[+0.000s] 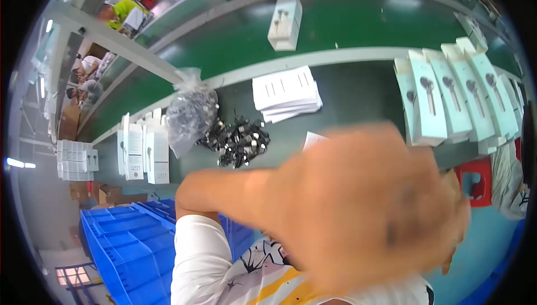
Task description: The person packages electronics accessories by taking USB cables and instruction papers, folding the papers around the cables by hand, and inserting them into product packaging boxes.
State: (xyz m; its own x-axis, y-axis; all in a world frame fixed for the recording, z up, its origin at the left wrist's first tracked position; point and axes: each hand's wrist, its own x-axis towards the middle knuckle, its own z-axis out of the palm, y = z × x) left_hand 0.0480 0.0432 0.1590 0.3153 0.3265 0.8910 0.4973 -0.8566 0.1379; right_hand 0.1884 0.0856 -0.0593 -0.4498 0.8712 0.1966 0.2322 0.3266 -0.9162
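Observation:
My left hand (358, 210) is raised close to the camera, across the front of the bench, and smeared by motion. Its fingers cannot be made out, nor whether anything is in them. A sliver of skin at its far right edge may belong to my right hand (457, 207), which is otherwise hidden. Beyond the left hand lie a small piece of white paper (314, 140), partly covered, and a stack of printed white sheets (285, 93). Left of these are a heap of black cables (238, 141) and a clear plastic bag (192, 112) with dark contents.
Light-green product boxes (428, 98) stand in a row at right, and more white boxes (134, 148) at left. One box (285, 20) lies on the green conveyor belt (347, 22) behind a rail. Blue crates (131, 249) and a red stool (475, 182) flank me. Co-workers (126, 14) sit far left.

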